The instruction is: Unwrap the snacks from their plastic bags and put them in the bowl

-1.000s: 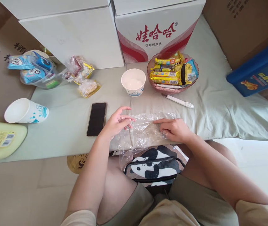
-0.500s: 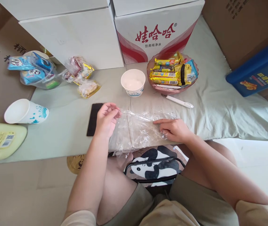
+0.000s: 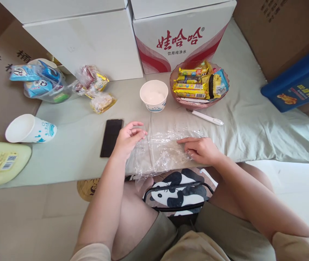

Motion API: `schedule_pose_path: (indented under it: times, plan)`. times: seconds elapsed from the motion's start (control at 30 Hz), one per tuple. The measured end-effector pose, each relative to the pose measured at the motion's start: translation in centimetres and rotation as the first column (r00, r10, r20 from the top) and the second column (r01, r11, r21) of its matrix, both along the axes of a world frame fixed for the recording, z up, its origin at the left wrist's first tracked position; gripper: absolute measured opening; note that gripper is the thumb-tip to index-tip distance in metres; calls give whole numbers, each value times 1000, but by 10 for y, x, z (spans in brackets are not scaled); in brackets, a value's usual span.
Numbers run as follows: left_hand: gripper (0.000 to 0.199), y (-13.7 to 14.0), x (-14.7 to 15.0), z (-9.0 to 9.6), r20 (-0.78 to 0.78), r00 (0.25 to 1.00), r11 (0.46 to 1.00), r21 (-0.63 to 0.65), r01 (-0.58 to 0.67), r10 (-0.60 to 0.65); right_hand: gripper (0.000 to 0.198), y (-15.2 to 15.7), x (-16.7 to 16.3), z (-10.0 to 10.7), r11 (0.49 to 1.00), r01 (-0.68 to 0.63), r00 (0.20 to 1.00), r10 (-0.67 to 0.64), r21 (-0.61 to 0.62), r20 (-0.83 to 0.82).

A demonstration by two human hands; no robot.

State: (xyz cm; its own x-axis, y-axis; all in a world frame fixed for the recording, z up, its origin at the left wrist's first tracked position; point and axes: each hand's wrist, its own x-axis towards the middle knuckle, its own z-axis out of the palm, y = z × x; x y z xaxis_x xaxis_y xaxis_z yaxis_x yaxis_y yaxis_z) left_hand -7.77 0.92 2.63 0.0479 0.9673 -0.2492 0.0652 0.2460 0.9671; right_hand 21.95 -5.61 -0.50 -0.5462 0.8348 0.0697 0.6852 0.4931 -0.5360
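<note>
A crumpled sheet of clear plastic film lies at the front edge of the cloth-covered table, part of it hanging over. My left hand is at its upper left corner, thumb and a finger pinched together on the film and the other fingers loosely curled. At the film's right side rests my right hand. Its index finger points left across the sheet, while the other fingers curl with film bunched beneath them. Just left of my left hand is a dark phone. A white paper bowl stands behind the film.
Behind are a pink glass bowl of yellow-wrapped snacks, a white-handled knife, and white cartons. At left are a tipped paper cup, wrapped snacks, blue packets and a pale green bottle. A blue box stands right.
My left hand has moved a little to the right, off the phone, taking the film's left edge along. The film now looks slacker. My right hand has stayed in place.
</note>
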Motion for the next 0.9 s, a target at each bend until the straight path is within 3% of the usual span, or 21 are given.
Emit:
schedule_pose_path:
  times: [0.07, 0.13, 0.17, 0.23, 0.33, 0.43, 0.57, 0.67, 0.73, 0.77, 0.83, 0.9]
  plan:
    - [29, -1, -1, 1, 2, 977, 966, 152, -211, 214, 20, 0, 0, 0, 1000, 0, 1000, 0, -10, -4]
    - [22, -8, -2, 7, -11, 955, 919, 277, -281, 295, 19, 1, 1, 0, 1000, 0, 1000, -1, -28, -14]
    - [22, -13, -1, 12, -38, 969, 924, 312, -221, 245, 19, 1, 1, 0, 999, 4, 1000, -5, -37, -27]
    - [27, -25, 0, 22, -147, 989, 948, 316, 41, 7, 18, 1, 1, -1, 998, 28, 996, -32, -54, -84]
    - [31, -38, 2, 31, -402, 888, 878, 312, 363, -224, 17, 2, 0, -2, 984, 148, 951, -170, -104, -257]
    - [32, -46, -1, 32, -522, 829, 820, 372, 434, -202, 15, 3, -1, -4, 902, 355, 802, -429, -246, -415]
    - [30, -61, -7, 32, -489, 871, 740, 573, 353, -37, 13, 6, 0, -6, 768, 468, 598, -639, -437, -483]
    - [52, -70, -2, 31, -546, 828, 771, 471, 429, -128, 11, 8, 0, -5, 723, 466, 527, -690, -511, -496]
    - [74, -70, 5, 27, -651, 717, 807, 269, 525, -250, 11, 9, -1, -3, 707, 468, 503, -706, -530, -498]
    - [74, -68, 8, 24, -687, 660, 810, 176, 559, -305, 11, 9, -1, -2, 701, 472, 495, -713, -535, -497]
    - [46, -62, 11, 17, -705, 598, 813, 51, 581, -382, 11, 9, -3, 0, 694, 475, 489, -720, -541, -493]
    - [20, -53, 9, 11, -666, 644, 843, 41, 536, -377, 12, 9, -3, 1, 696, 478, 488, -718, -536, -496]
